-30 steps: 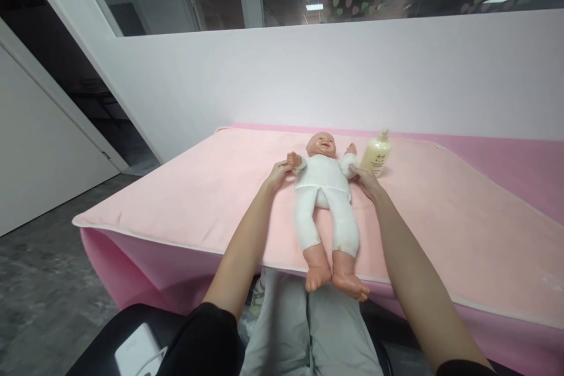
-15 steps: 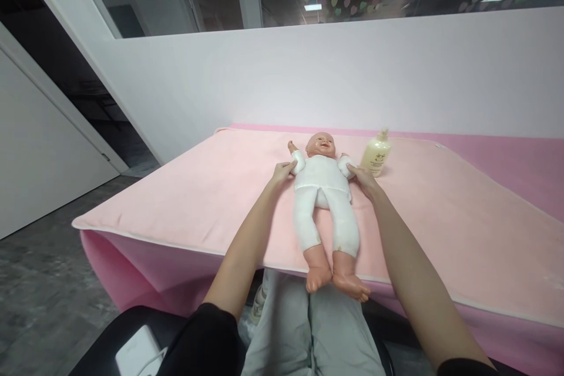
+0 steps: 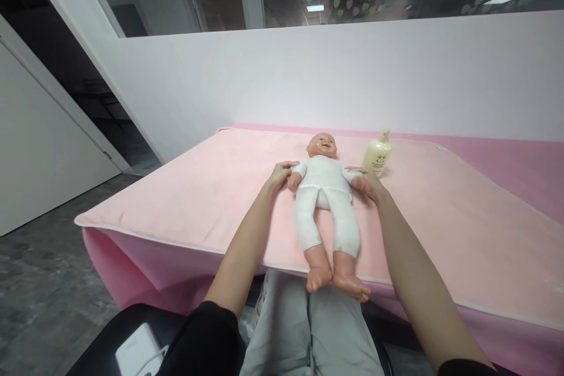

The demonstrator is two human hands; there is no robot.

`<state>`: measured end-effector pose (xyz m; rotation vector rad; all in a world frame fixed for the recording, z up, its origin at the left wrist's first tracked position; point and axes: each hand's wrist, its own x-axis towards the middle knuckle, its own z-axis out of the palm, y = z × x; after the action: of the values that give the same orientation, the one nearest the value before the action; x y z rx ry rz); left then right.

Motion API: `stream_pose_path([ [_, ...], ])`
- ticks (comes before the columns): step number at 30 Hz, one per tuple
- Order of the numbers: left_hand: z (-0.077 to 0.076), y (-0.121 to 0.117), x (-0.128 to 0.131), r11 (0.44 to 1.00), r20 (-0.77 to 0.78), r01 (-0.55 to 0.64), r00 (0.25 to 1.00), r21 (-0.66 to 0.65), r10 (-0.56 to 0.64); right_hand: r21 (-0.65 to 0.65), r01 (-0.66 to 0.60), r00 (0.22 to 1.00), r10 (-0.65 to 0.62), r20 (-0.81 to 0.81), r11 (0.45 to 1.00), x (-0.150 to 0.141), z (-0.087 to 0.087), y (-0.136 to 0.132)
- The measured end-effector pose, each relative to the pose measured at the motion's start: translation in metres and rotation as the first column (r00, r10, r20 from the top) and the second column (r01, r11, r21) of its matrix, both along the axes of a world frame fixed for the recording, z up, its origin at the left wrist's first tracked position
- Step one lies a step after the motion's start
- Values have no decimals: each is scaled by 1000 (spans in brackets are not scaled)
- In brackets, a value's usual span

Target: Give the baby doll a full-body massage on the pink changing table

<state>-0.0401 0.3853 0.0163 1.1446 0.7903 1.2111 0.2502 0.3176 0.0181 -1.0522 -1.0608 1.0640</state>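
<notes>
Doll (image 3: pixel 324 173) lies face up on the pink-covered counter (image 3: pixel 453 217), feet past the near edge; from my end, left hand (image 3: pixel 280 175) and right hand (image 3: pixel 372 184) touch its arms, but I cannot tell how open either grip is; pump bottle (image 3: pixel 378 154) stands just beyond the right hand

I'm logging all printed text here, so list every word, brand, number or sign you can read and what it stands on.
No text can be read.
Yellow pump bottle: dark printing on its front, too small and blurred to read.
Doll: no lettering visible.
White device with a cable: no lettering can be made out.
</notes>
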Motion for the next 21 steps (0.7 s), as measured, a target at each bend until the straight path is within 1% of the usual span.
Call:
stream_pose_path([
  [3,0,1,1,998,-18,-61,998,18,61,-60,57,998,-58,-8,997,-1,3,-2],
  [6,3,-1,2,996,-26,-85,996,15,85,-53,77,997,-75,33,996,-1,4,-1],
  [8,5,-4,2,998,-16,-68,998,-13,68,-20,43,999,-42,33,999,1,1,2],
  [10,6,-6,1,999,6,-23,1000,-41,24,0,-19,1000,19,-4,1000,4,-2,5],
  [13,8,-9,-1,998,49,58,997,-30,-57,26,-81,994,82,-65,996,9,-8,10],
  [16,10,-10,-1,996,59,82,995,28,-84,27,-87,995,88,-55,996,12,-10,12],
  [18,10,-10,0,996,38,62,997,60,-65,29,-82,994,83,-63,996,12,-9,12],
  [21,8,-7,3,996,-11,38,999,82,-37,42,-25,994,30,-106,999,9,-7,14],
])
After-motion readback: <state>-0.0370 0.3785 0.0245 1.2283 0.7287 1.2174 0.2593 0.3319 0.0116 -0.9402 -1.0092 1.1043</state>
